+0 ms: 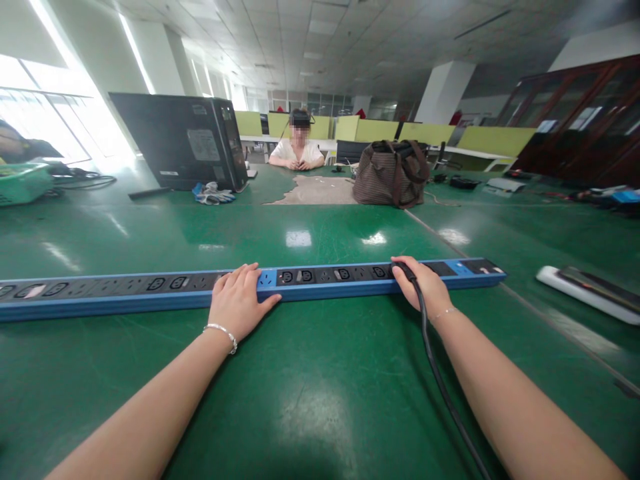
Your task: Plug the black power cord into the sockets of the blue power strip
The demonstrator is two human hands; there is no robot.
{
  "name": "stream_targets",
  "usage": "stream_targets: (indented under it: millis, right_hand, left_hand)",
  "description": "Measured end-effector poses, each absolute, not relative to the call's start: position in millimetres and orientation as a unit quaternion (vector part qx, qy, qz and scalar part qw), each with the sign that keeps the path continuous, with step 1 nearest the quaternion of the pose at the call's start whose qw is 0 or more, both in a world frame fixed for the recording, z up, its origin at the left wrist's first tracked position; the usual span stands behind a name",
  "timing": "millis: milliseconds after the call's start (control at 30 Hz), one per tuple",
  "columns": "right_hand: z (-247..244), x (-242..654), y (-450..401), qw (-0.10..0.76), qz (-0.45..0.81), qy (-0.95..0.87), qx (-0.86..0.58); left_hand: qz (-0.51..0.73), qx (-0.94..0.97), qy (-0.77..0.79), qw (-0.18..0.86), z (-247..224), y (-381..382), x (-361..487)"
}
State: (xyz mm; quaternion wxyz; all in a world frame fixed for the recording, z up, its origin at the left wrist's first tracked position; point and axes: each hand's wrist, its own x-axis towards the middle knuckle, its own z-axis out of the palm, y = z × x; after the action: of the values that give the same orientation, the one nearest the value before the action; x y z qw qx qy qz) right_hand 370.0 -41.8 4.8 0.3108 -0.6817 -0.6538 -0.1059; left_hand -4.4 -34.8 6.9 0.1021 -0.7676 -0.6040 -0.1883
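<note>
A long blue power strip (320, 288) with black socket panels lies across the green table. My left hand (240, 303) rests over its middle, fingers on the top face and thumb stretched along the front edge, beside a blue socket. Toward the strip's right end, my right hand (424, 288) is closed around a black power plug (403, 270) at the sockets. Whether the plug is fully seated I cannot tell, as the fingers hide its front. From it a black cable (440, 367) runs down toward the table's near edge.
At the back left stands a black computer tower (175, 143) with gloves (214, 193) by it. A brown bag (390, 175) stands back right. A white power strip (590, 293) lies on the right, a green basket (25, 183) far left. Another person (297, 147) sits across the table.
</note>
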Motion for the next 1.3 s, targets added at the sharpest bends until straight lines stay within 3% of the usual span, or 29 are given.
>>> stream_targets:
  millis: [500,867,1033,1200,1300]
  right_hand:
    - [-3,365,-40,0.378,-0.116,-0.659,-0.64]
    - [-11,361,-36,0.367,-0.113,-0.613,-0.69]
    - [-7,358,-33,0.432,-0.075,-0.593,-0.675]
    - [14,379,-33,0.633,-0.051,-0.497,-0.591]
    - [15,410,-39,0.646,-0.046,-0.476,-0.596]
  left_hand:
    - [-0.197,-0.769,-0.599,0.103,7,-35,-5]
    - [-0.183,-0.767,-0.605,0.106,8,-35,-4]
    - [-0.184,-0.767,-0.606,0.104,7,-35,-5]
    - [-0.181,-0.765,-0.61,0.1,8,-35,-4]
    - [-0.179,-0.765,-0.61,0.102,8,-36,-4]
